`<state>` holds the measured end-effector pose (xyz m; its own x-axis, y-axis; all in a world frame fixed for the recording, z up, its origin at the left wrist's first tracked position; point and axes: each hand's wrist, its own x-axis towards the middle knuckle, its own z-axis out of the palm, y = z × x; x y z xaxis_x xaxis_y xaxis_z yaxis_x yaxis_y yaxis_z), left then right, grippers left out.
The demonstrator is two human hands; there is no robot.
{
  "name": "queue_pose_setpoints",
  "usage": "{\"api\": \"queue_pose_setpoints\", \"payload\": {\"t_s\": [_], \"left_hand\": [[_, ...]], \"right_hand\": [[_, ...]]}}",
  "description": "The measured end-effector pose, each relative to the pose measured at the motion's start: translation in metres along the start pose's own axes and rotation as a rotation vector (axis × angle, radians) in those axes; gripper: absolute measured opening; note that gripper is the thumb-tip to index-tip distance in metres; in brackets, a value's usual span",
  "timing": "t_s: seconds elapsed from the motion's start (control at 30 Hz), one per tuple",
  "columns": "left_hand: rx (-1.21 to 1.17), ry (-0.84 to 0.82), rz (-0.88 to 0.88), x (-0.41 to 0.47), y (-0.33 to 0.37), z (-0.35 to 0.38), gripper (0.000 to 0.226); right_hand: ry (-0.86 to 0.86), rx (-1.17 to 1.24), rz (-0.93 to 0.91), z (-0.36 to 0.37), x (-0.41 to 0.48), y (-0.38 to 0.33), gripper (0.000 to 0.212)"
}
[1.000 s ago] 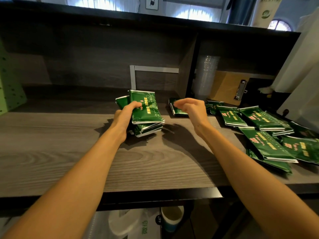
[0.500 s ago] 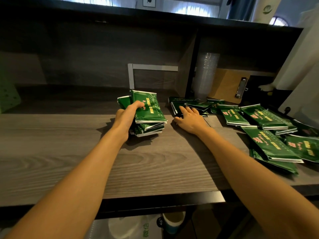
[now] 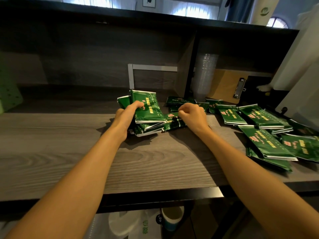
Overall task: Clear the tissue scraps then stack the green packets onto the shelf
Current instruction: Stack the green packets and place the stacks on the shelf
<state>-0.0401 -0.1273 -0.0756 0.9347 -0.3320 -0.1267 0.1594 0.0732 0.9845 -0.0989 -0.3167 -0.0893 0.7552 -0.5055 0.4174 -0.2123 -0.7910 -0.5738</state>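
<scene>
Packet (image 3: pixel 172 121) lies just right of the stack (image 3: pixel 148 116) on the bench (image 3: pixel 51 144), now pinched by right hand (image 3: pixel 191 116) fingers that lay flat 0.5 s ago; left hand (image 3: pixel 126 116) fingers clamp the stack. Stacking likely follows.

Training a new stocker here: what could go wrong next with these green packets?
The stack held by the left hand is uneven, its top packet tilted; sliding in the packet pinched by the right hand might topple it. The loose packets on the right overlap close to the front edge of the counter, so the right forearm could sweep some off.
</scene>
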Motion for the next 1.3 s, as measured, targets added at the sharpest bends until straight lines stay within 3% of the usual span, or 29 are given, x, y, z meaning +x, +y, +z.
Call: {"api": "queue_pose_setpoints", "payload": {"t_s": [0.1,0.17,0.27,0.47,0.6,0.73,0.87,0.93,1.07,1.17,1.3], "left_hand": [[-0.003,-0.003,0.001,-0.001,0.0,0.0,0.03],[0.0,-0.008,0.007,-0.001,0.0,0.0,0.031],[0.004,-0.012,0.009,-0.001,0.001,0.0,0.03],[0.008,-0.019,0.016,0.0,0.001,-0.002,0.022],[-0.002,-0.003,0.03,0.001,0.0,-0.002,0.024],[-0.034,0.075,0.091,0.005,-0.003,-0.004,0.028],[-0.112,0.247,0.182,0.011,-0.003,-0.008,0.052],[-0.118,0.275,0.224,0.011,-0.003,-0.008,0.051],[-0.097,0.165,0.299,0.007,0.0,-0.001,0.049],[-0.069,0.044,0.374,0.004,-0.001,0.005,0.051],[-0.029,-0.137,0.459,0.0,-0.002,0.006,0.062]], "right_hand": [[-0.159,-0.301,0.074,0.005,-0.001,-0.001,0.072],[-0.243,-0.365,0.135,0.005,-0.003,-0.005,0.088],[-0.282,-0.3,0.168,0.004,-0.003,-0.007,0.095],[-0.275,0.054,0.239,-0.005,0.003,-0.007,0.098],[-0.274,0.182,0.302,-0.01,0.002,-0.008,0.094],[-0.097,0.667,0.458,-0.012,0.007,-0.003,0.083],[0.01,1.134,0.604,-0.02,0.013,0.002,0.021],[-0.09,1.244,0.545,-0.021,0.008,0.001,0.012],[-0.369,1.239,0.255,-0.018,-0.005,-0.015,0.018],[-0.352,1.183,0.066,-0.016,-0.01,-0.028,0.026],[-0.363,1.156,0.006,-0.013,-0.016,-0.035,0.036]]}}
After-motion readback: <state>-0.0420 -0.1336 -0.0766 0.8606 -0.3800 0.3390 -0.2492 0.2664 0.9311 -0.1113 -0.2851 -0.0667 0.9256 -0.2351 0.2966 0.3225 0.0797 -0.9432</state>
